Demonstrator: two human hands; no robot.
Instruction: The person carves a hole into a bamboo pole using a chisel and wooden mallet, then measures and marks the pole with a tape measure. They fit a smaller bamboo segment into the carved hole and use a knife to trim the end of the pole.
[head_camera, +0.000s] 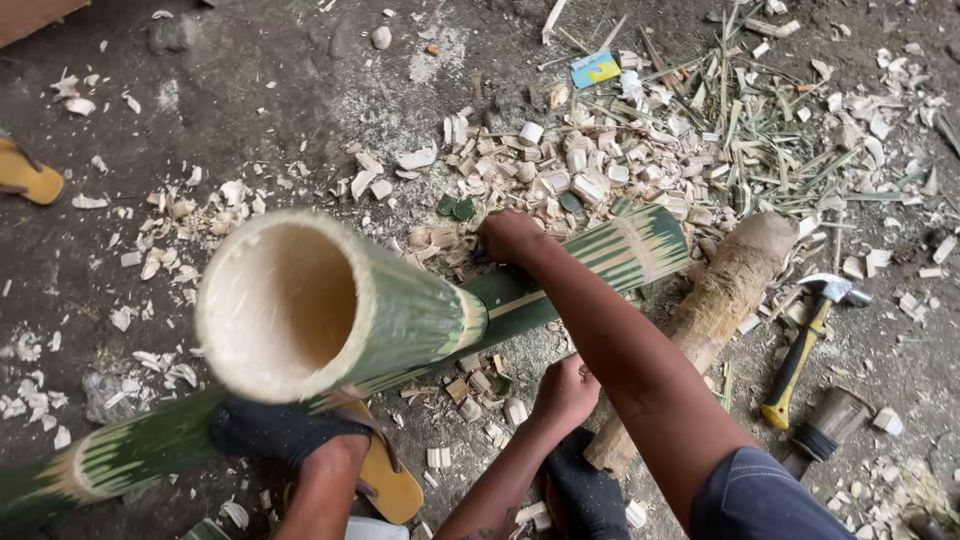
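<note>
A thick green bamboo tube (400, 320) is tilted up, its hollow pale mouth facing me. Under it a second green bamboo pole (130, 450) lies on the ground, running from lower left to upper right. My right hand (508, 236) is curled at the far edge of the bamboo around something small and dark, mostly hidden. My left hand (566, 390) is curled low beside the near end of a rough wooden log (722, 295); I cannot tell whether it holds anything. My foot in a dark sock (275, 430) and yellow sandal (395, 488) presses on the lying pole.
Pale bamboo chips and green slivers (600, 160) litter the dirt floor. A hammer (800, 350) with a yellow and black handle lies right of the log, a dark cylindrical tool (825, 428) below it. Another yellow sandal (25, 175) sits at the left edge.
</note>
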